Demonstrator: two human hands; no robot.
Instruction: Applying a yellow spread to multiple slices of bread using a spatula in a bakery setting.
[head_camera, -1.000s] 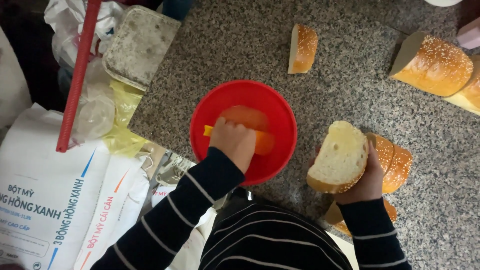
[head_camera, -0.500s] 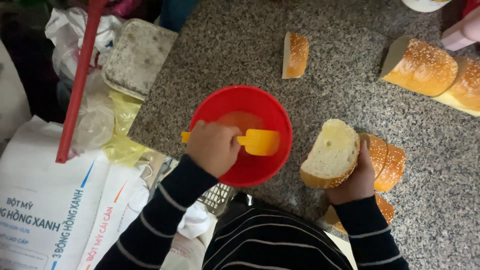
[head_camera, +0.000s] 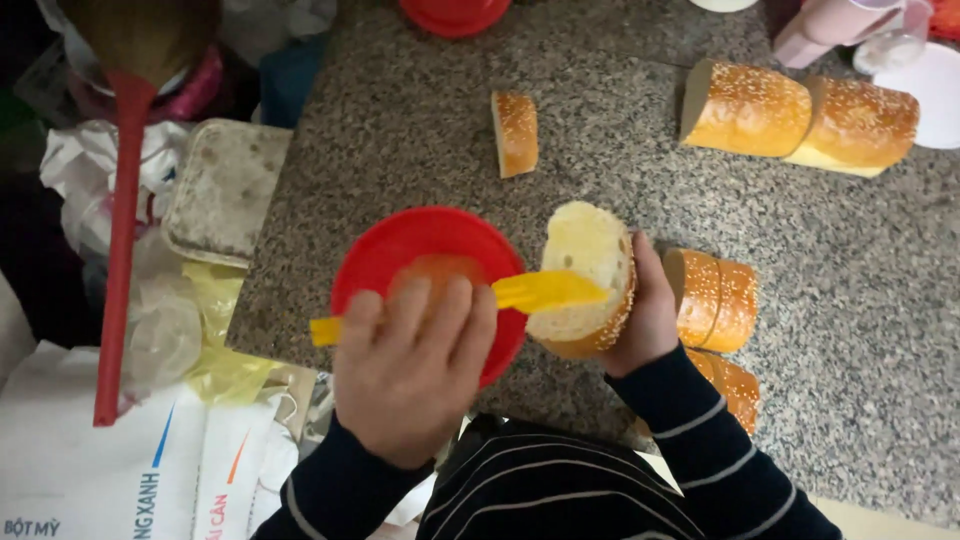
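Observation:
My left hand (head_camera: 412, 370) grips a yellow plastic knife (head_camera: 540, 292) over a red bowl (head_camera: 400, 250) with an orange spread inside. The blade's tip lies on the cut face of a thick bread slice (head_camera: 585, 270). My right hand (head_camera: 648, 315) holds that slice upright by its sesame crust, just right of the bowl. Both sleeves are dark with thin pale stripes.
On the speckled stone counter (head_camera: 820, 300) lie more cut bread pieces (head_camera: 712, 298), a single slice (head_camera: 516, 132) and two larger loaf pieces (head_camera: 800, 112). A red-handled tool (head_camera: 118, 260), a grey tray (head_camera: 225, 190), plastic bags and white sacks (head_camera: 110, 470) sit off the left edge.
The left hand lifted the yellow knife from the bowl and brought its blade right onto the slice. The right hand raised the slice and tilted it towards the knife.

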